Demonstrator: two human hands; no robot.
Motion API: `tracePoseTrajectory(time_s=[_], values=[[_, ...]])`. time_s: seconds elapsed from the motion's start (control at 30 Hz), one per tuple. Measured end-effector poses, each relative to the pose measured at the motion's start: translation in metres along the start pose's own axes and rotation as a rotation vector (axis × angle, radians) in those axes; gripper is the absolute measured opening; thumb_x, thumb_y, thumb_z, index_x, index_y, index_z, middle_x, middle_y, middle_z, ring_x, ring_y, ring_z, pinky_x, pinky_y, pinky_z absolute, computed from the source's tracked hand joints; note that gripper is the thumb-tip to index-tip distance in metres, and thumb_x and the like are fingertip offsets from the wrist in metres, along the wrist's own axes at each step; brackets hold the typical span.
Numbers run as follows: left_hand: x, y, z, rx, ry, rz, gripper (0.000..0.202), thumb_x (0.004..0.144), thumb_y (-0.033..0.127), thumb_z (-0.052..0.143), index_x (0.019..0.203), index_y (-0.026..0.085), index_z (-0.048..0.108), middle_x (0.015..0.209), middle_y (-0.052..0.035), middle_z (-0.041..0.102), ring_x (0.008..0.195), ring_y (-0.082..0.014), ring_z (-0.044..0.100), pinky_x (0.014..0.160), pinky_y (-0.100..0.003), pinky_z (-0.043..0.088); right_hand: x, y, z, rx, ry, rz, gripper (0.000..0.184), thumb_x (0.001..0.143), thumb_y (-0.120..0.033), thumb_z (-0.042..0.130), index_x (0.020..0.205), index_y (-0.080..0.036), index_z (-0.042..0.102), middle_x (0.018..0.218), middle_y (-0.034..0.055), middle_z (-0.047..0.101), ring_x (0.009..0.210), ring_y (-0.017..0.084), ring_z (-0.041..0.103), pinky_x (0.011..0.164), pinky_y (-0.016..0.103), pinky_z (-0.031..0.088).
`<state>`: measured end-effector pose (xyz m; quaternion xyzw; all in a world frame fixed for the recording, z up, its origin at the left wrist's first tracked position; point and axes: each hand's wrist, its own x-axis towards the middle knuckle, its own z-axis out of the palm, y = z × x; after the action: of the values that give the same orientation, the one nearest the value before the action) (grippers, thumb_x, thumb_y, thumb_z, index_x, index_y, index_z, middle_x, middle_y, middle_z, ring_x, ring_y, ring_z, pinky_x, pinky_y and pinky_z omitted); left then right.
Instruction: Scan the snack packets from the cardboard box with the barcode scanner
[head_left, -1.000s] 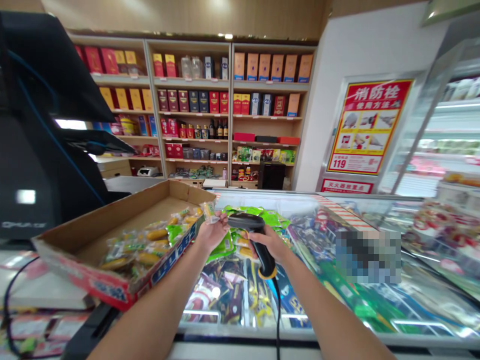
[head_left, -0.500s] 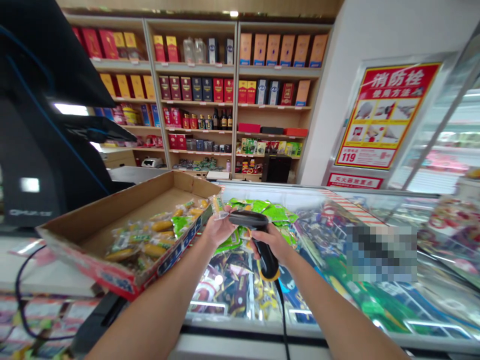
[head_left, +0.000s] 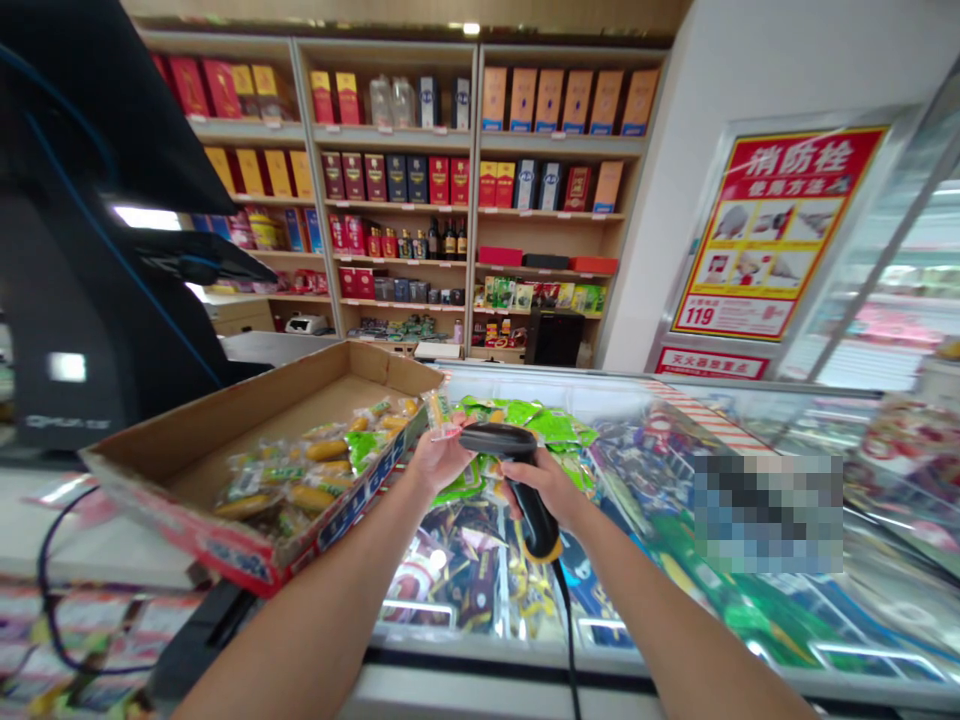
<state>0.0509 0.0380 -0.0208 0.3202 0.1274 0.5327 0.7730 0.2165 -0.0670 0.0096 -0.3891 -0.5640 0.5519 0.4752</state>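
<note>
My right hand [head_left: 551, 485] is closed around the handle of a black barcode scanner [head_left: 536, 520] with yellow trim, its cable hanging down toward me. The scanner's head points left, at my left hand [head_left: 442, 455]. That hand is closed on a small clear-wrapped snack packet [head_left: 437, 408], which stands up from the fingers; the scanner head partly covers the fingertips. Beyond both hands, several green snack packets [head_left: 555, 425] lie in a pile on the glass freezer top [head_left: 480, 375]. Left of my left hand is an open cardboard box [head_left: 225, 420] with yellow wrapped snacks [head_left: 326, 450] inside.
A black checkout terminal [head_left: 90, 300] rises at the left. Packaged goods show through the freezer glass, with a blurred patch [head_left: 769, 515] at the right. Shelves [head_left: 472, 140] of boxes and bottles stand behind, beside a red and yellow wall sign [head_left: 780, 230].
Almost nothing differs. Both hands, the scanner and the snack packet stay nearly in place, while the whole view shifts very slightly.
</note>
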Motion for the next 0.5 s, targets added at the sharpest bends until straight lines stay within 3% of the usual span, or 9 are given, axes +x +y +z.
tracePoseTrajectory(time_s=[0.2,0.3,0.4,0.5], values=[[0.0,0.004,0.005,-0.028,0.009,-0.01,0.008,0.07,0.011,0.06,0.068,0.017,0.055,0.065,-0.0025,0.056,0.06,-0.0133,0.055,0.053,-0.024,0.043,0.002,-0.001,-0.002,0.008,0.038,-0.009,0.024,0.065,-0.041,0.071,0.069,-0.019,0.061,0.046,-0.0009,0.059,0.035,0.013,0.051,0.036,0.023,0.042],[-0.002,0.01,0.007,0.037,0.02,-0.048,0.008,0.068,0.011,0.059,0.068,0.016,0.053,0.059,0.0001,0.047,0.051,-0.0096,0.047,0.041,-0.017,0.031,0.005,-0.004,-0.011,0.013,0.102,-0.032,0.029,0.064,-0.044,0.071,0.068,-0.017,0.061,0.046,-0.0002,0.059,0.035,0.012,0.051,0.036,0.022,0.041],[-0.003,0.015,0.01,0.225,0.153,-0.047,0.013,0.066,0.01,0.06,0.065,0.016,0.049,0.052,0.0048,0.037,0.041,-0.0052,0.033,0.036,-0.014,0.014,0.008,-0.009,-0.022,0.046,0.227,-0.072,0.032,0.065,-0.046,0.071,0.07,-0.016,0.062,0.047,-0.0003,0.059,0.036,0.012,0.052,0.038,0.023,0.042],[-0.001,0.014,0.017,0.474,0.339,0.039,0.02,0.068,0.013,0.065,0.061,0.017,0.046,0.047,0.0068,0.036,0.037,-0.0033,0.029,0.037,-0.015,0.011,0.011,-0.013,-0.035,0.087,0.337,-0.12,0.034,0.064,-0.046,0.073,0.072,-0.015,0.062,0.048,-0.0005,0.06,0.036,0.012,0.053,0.038,0.024,0.043]])
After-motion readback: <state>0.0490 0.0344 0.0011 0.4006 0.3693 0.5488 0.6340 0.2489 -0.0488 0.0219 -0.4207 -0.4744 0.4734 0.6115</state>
